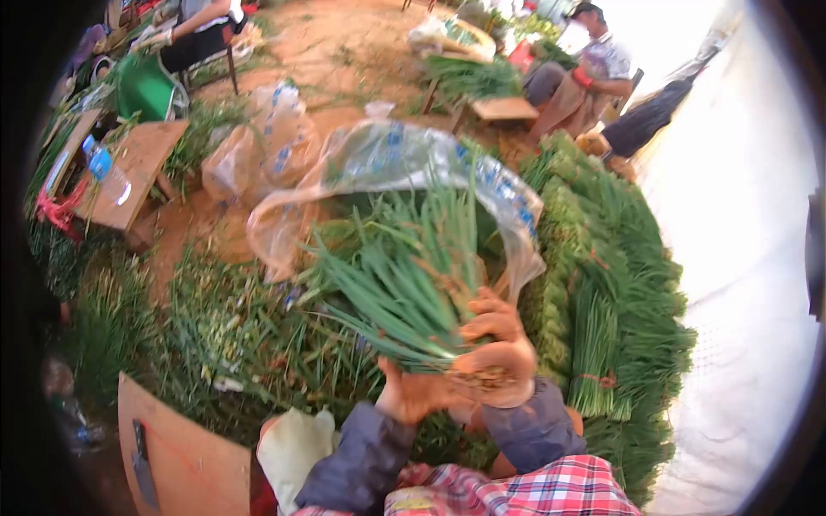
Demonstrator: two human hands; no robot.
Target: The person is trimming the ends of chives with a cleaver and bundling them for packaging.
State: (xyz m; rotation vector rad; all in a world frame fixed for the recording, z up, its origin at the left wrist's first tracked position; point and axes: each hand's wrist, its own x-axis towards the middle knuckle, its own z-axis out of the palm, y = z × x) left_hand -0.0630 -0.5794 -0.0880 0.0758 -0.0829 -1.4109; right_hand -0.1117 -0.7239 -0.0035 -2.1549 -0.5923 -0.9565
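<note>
A loose bunch of scallions (404,284) is held in front of me, green leaves fanned up and away, root ends toward my body. My right hand (499,348) wraps around the root end from the right, fingers curled. Below and to the left, my left hand (417,394) grips the underside of the same bunch, its fingers partly hidden. Just beyond the leaves stands a clear plastic bag (391,146) with blue print, its mouth wide open. Greens inside the bag are mostly covered by the bunch.
Tied scallion bundles (594,344) are stacked at right beside white sheeting (740,284). Loose trimmings (232,344) cover the ground at left. A wooden board (185,456) stands lower left. A water bottle (105,168) lies on a low table (146,163). Two people sit farther back.
</note>
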